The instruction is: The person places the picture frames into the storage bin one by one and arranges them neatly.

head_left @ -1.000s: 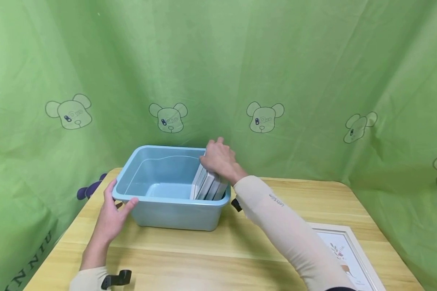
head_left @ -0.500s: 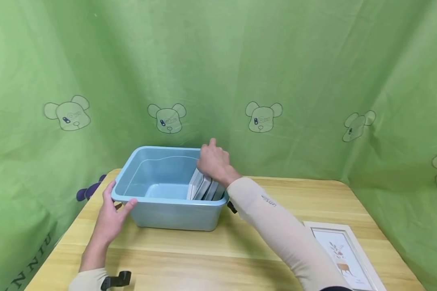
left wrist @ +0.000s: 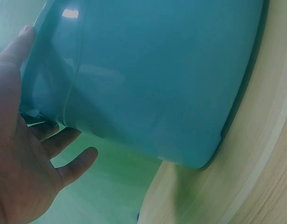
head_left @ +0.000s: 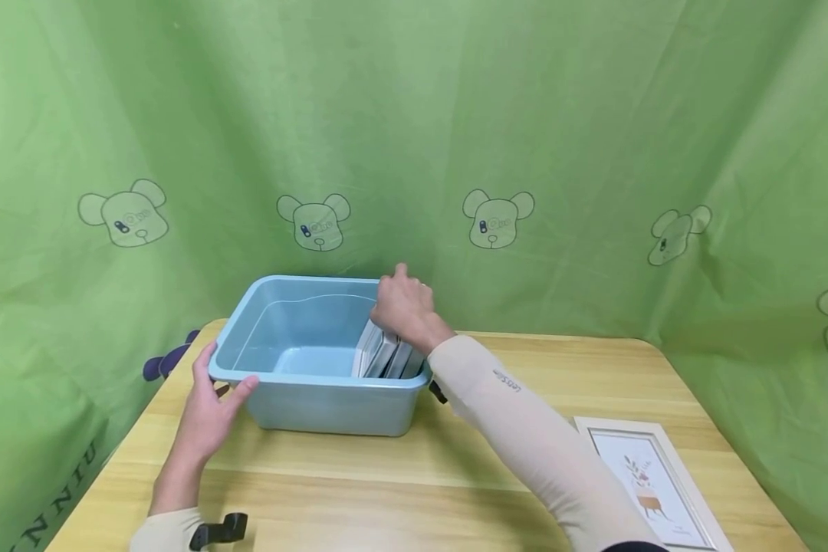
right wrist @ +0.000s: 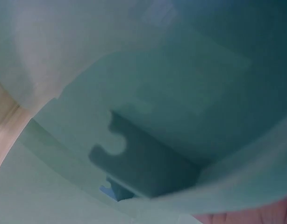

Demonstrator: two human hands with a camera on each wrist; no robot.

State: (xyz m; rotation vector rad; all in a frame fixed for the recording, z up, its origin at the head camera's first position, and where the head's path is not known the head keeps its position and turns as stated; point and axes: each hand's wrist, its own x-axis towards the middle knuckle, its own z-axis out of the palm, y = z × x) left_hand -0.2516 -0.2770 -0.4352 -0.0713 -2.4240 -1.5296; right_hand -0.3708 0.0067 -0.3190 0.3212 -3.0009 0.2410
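A light blue plastic tub (head_left: pixel 331 405) stands on the table. My left hand (head_left: pixel 210 418) grips its near left corner, thumb on the front rim. In the left wrist view the other fingers of that hand (left wrist: pixel 29 161) spread beneath the rim, beside the tub wall (left wrist: pixel 153 79). Several white-edged picture frames (head_left: pixel 376 354) lean side by side at the tub's right end. My right hand (head_left: pixel 403 307) reaches over the rim and holds the frames' upper edge; its fingertips are hidden. The right wrist view shows mostly blurred tub wall (right wrist: pixel 190 93), with a bit of the hand (right wrist: pixel 269 213).
Another white picture frame (head_left: pixel 645 479), with a potted plant print, lies flat at the table's right. The wooden table (head_left: pixel 359 498) has a green printed curtain (head_left: pixel 400 115) behind it. Something purple (head_left: pixel 168 360) shows past the table's left edge.
My right hand has shifted slightly left, and the picture frames under it have moved left with it. The left hand keeps its grip on the tub.
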